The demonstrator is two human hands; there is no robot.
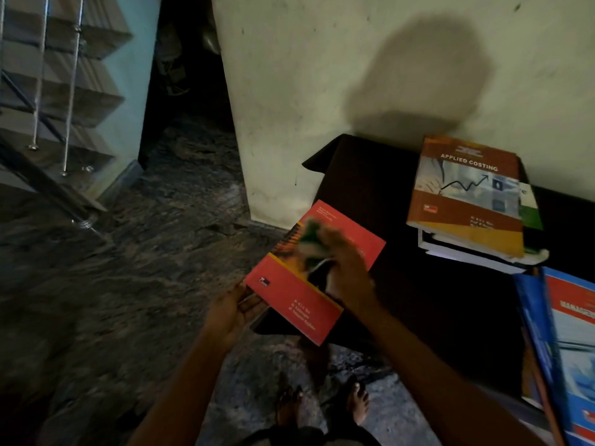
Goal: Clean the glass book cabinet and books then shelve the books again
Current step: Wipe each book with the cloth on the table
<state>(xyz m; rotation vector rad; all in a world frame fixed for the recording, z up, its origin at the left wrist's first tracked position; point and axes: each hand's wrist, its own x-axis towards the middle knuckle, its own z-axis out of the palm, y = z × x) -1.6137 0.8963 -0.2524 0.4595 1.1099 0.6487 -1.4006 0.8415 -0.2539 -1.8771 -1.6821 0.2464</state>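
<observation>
Motion blur smears the right hand (344, 272) and the green cloth (310, 239) bunched under its bent fingers, so the cloth's shape and the exact finger hold are hard to read. The hand grips the cloth against the cover of a red book (299, 294), just below centre. The book's title is hidden beneath hand and cloth, and the small white print near its lower end is too blurred to read. The left hand (228, 313), at 7 o'clock from the book, holds its lower left corner, thumb on the edge and fingers mostly hidden underneath. The book is a red paperback with a yellow diagonal band and a darker orange panel, tilted, its far end over the edge of a dark table (370, 188). On the table at 2 o'clock lies one stack topped by a brown and orange book titled APPLIED COSTING (467, 194). At least three more volumes lie under it, one green-edged, but an exact count cannot be made. At 4 o'clock two blue books (573, 333) are cut off by the frame's right edge. Two bare feet (357, 403) show at 6 o'clock on the dim mottled floor. A staircase (58, 91) with metal balusters rises at 10 o'clock. One rounded shadow (418, 82) falls on the pale wall at 1 o'clock.
</observation>
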